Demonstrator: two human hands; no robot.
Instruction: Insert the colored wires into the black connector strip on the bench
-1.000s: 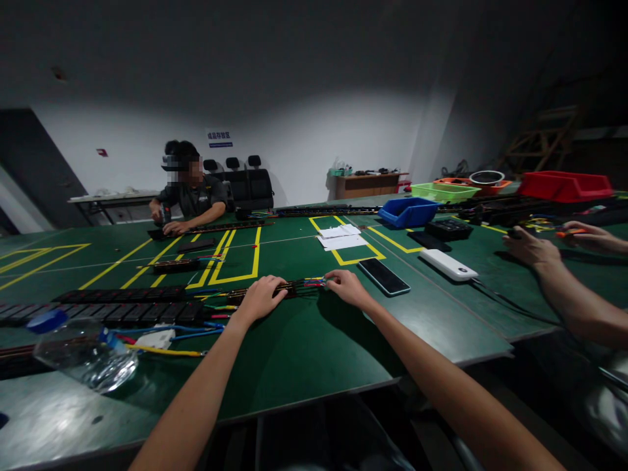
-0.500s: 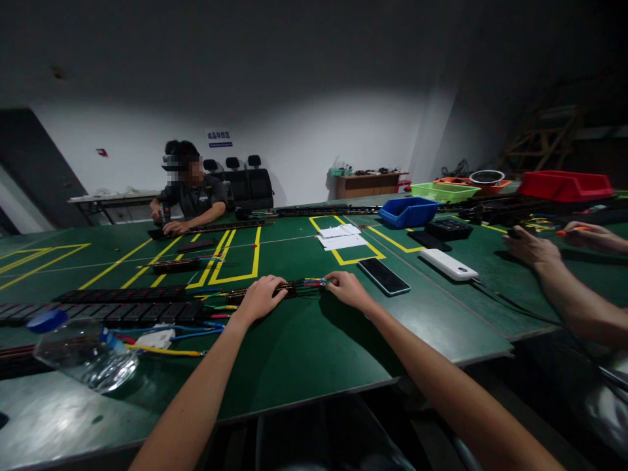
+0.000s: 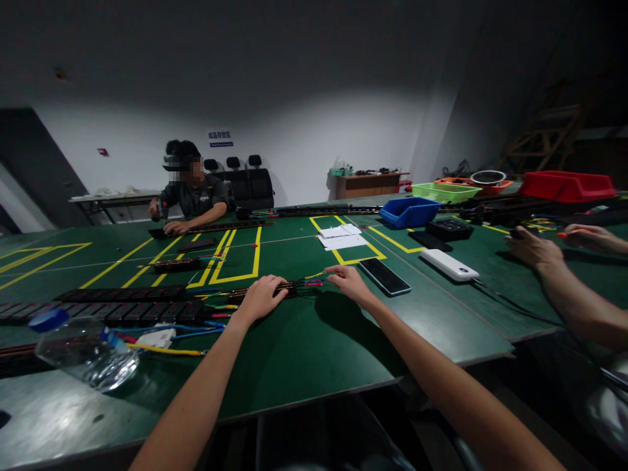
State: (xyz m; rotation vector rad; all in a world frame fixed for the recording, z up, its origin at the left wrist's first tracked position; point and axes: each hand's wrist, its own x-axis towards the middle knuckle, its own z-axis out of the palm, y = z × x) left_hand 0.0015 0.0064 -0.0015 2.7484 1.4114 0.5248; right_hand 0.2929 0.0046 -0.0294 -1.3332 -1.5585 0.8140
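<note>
Both hands are at the black strip lying flat on the green tabletop: our left hand presses it down, fingers bent but unclasped, our right hand pinches the coloured wires at its end. We judge the wiring unfinished, their ends hanging loose.

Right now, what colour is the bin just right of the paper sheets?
Blue: the bin shows best in the head view.

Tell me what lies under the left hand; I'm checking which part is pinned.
The left hand rests on a dark strip with coloured wires at its end, on the green table. Whatever the palm covers is hidden.
</note>
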